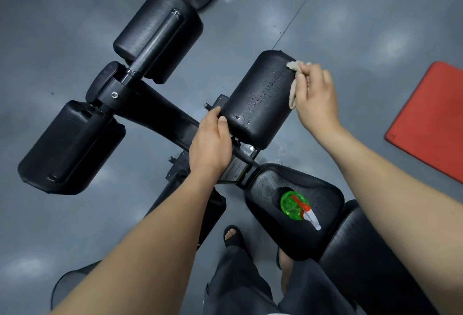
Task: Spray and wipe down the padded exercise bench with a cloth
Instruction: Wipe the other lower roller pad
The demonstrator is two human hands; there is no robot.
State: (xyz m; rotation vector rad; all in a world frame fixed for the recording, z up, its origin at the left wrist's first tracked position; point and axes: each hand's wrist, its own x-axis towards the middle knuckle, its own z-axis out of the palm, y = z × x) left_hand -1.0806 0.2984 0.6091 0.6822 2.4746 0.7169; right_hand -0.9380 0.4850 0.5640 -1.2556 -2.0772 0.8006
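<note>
The droplet-covered roller pad (260, 96) is being gripped at its near end by the left hand (210, 144). A beige cloth (294, 81) is being held against its far edge by the right hand (317, 99). 1 green spray bottle (294, 205) is being supported by the seat pad (270, 234).

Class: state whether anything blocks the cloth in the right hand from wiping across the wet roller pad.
Nothing visible does. The cloth touches the pad at its far corner; the left hand grips only its left end.

A gym, shown by the black padded bench (323, 196) with roller pads (157, 36), the grey floor (75, 26) and a red mat (431, 119).
</note>
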